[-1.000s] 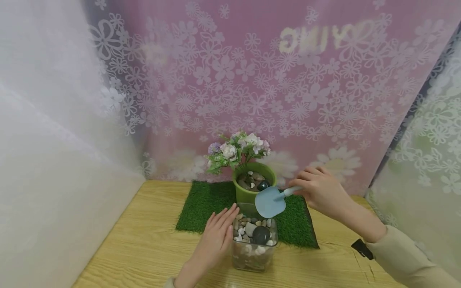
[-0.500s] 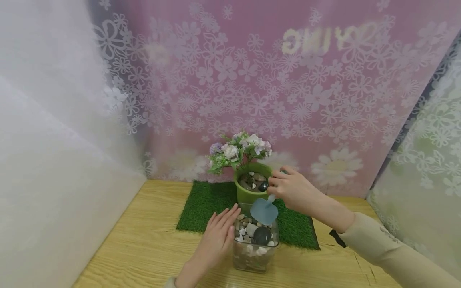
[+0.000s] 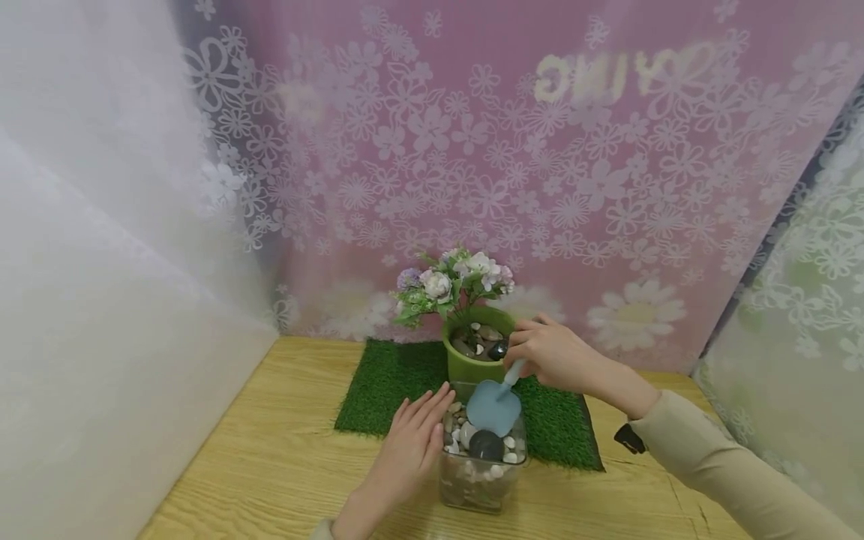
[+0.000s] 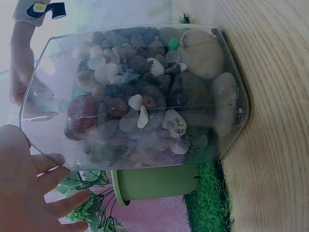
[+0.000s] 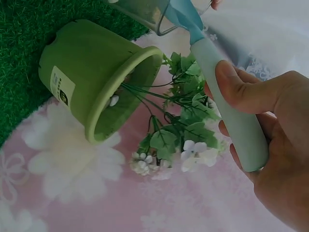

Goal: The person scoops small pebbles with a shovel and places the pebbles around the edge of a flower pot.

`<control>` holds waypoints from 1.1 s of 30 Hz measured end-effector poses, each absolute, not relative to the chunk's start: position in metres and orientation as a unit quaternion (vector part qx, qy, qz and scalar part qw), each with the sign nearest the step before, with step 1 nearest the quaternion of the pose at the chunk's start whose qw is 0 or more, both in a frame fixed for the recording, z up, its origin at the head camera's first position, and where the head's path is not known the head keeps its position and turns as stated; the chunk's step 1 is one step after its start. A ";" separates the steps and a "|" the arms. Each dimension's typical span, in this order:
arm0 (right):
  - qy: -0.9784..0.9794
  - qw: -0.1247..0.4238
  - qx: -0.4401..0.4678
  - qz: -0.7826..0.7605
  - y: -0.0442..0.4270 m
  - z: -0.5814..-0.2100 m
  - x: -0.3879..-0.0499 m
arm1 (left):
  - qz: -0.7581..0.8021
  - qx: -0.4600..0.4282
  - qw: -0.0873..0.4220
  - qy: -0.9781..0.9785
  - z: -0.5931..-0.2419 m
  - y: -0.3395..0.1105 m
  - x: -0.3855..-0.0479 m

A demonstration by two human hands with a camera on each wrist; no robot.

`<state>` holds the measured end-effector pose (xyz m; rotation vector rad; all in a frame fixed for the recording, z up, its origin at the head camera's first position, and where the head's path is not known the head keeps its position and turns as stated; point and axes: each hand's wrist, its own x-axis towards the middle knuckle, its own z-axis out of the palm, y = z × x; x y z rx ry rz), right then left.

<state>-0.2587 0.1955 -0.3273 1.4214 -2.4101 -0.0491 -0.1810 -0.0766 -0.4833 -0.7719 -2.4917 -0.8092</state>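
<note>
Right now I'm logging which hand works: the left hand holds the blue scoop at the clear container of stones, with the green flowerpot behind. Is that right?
No, wrong side: the head view shows the right hand holding the blue scoop at the clear container of stones, with the green flowerpot behind.

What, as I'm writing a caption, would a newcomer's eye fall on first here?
Probably the pale blue scoop, gripped by the right hand at the mouth of the clear container full of stones. Beyond it, white and purple flowers rise from a green pot on the grass mat, before a pink, flower-patterned curtain.
</note>
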 end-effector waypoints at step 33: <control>-0.840 0.170 0.514 0.039 0.206 -0.350 -0.257 | -0.288 -0.274 0.202 -0.895 -0.484 -0.077 -0.181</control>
